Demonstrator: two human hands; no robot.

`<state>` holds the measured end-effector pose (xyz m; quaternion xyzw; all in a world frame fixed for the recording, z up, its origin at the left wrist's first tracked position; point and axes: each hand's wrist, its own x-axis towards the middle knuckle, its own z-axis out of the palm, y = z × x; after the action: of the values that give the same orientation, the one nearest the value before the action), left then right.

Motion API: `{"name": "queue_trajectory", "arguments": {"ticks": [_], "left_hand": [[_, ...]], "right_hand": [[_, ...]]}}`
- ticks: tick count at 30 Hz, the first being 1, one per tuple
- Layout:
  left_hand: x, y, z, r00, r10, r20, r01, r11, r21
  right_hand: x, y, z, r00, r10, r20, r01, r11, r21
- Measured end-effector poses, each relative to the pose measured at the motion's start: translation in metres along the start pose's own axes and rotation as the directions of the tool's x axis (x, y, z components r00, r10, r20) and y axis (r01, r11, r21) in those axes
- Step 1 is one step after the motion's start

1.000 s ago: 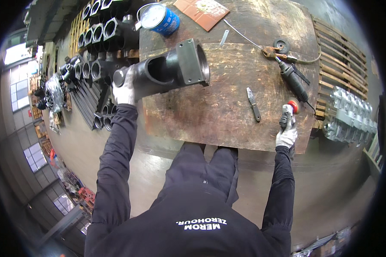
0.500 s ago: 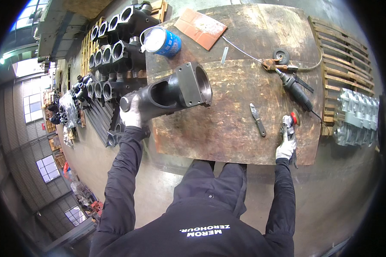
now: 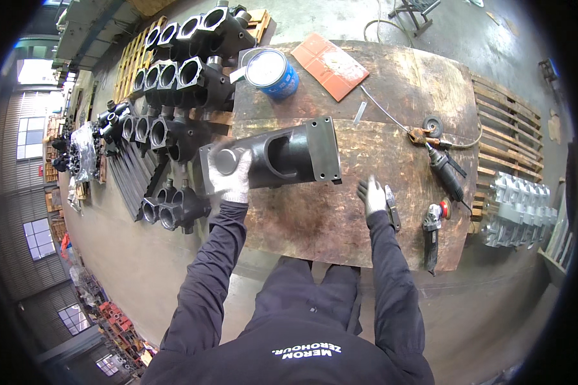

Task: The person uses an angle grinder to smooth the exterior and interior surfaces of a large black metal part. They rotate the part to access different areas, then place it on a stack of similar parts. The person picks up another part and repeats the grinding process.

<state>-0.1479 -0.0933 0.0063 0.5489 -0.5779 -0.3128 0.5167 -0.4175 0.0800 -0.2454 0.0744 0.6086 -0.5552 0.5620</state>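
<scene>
Found the casting [image 3: 282, 157] on the left part of the table [image 3: 315, 231], lying on its side, long axis across. Round end to the left, square flange [image 3: 322, 151] to the right, with small bolt holes at the corners and a wide opening in the side wall.

Saw the left grip [image 3: 232, 176], gloved, clamped over the round end with fingers wrapped across it. Saw the right grip [image 3: 371, 196], also gloved, apart with fingers spread, low over the table just beside a small dark hand tool [image 3: 392, 208] and clear of the casting. Could not tell whether it touched the wood.

Judged the casting heavy and wholly stiff: thick-walled dark metal, no give anywhere. Judged the skin rough enough for gloves to bite, yet the rounded body apt to roll on the table. Reckoned a hold at the round end alone would leave the flange end swinging as a long lever. Thought it better taken with the second grip under the flange or in the side opening, palms off the flange edges. Not fragile, but hard on any finger caught beneath.

Noted like castings stacked on pallets [image 3: 186, 77] left of the table, a blue can [image 3: 273, 72] and red sheet [image 3: 331, 64] at the far edge, and a grinder [image 3: 430, 234] near the right edge.
</scene>
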Motion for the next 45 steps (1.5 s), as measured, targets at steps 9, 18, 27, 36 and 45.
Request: {"name": "queue_trajectory", "arguments": {"ticks": [9,18,27,36,45], "left_hand": [[0.009,0.005,-0.008,0.984,-0.126,0.125,0.139,0.985,-0.099],[-0.042,0.015,-0.034,0.993,-0.084,0.078,0.091,0.992,-0.087],[-0.056,0.002,-0.104,0.969,-0.195,0.149,0.229,0.938,-0.261],[-0.038,-0.005,-0.113,0.747,-0.361,0.559,0.528,0.833,-0.168],[-0.019,0.007,-0.078,0.698,-0.405,0.590,0.543,0.837,-0.069]], "right_hand": [[0.063,-0.052,0.111,0.954,0.211,0.213,-0.175,0.969,-0.175],[0.076,-0.042,0.120,0.928,0.223,0.297,-0.206,0.975,-0.088],[-0.024,0.070,0.064,0.997,-0.053,0.056,0.039,0.972,0.234],[-0.202,0.118,0.004,0.866,0.325,-0.380,-0.154,0.896,0.416],[-0.228,0.074,0.020,0.929,0.351,-0.113,-0.230,0.792,0.566]]}}
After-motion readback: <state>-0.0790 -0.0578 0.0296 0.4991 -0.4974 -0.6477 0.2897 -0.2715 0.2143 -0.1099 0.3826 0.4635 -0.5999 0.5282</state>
